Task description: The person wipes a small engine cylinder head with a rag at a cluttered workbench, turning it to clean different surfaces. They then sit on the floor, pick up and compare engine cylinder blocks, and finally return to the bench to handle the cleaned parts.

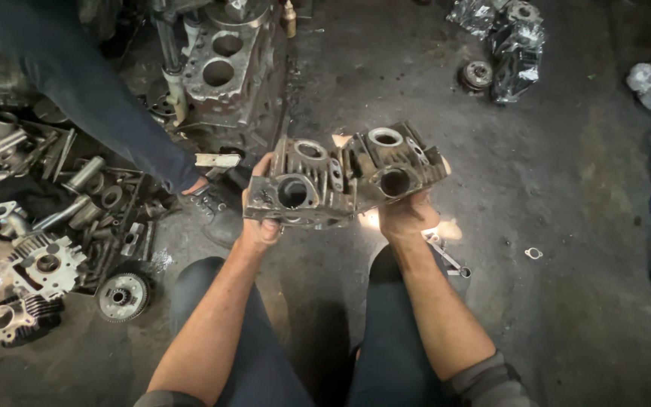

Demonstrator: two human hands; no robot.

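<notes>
Above the person's knees, the left hand (264, 226) is gripping one finned engine cylinder head (299, 183) from below while the right hand (404, 215) is closing around a second cylinder head (395, 164), the two castings touching side by side. Both are already lifted off the oily floor (566, 188) and held level for viewing; neither is being set down anywhere yet. Beside them, another person's sleeved arm (92, 98) is reaching toward the pile of metal parts (77, 203) near the engine block (224, 68).

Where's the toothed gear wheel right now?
In the head view the gear wheel lies on the floor at lower left, beside the person's left knee, just right of a finned cylinder head.
</notes>
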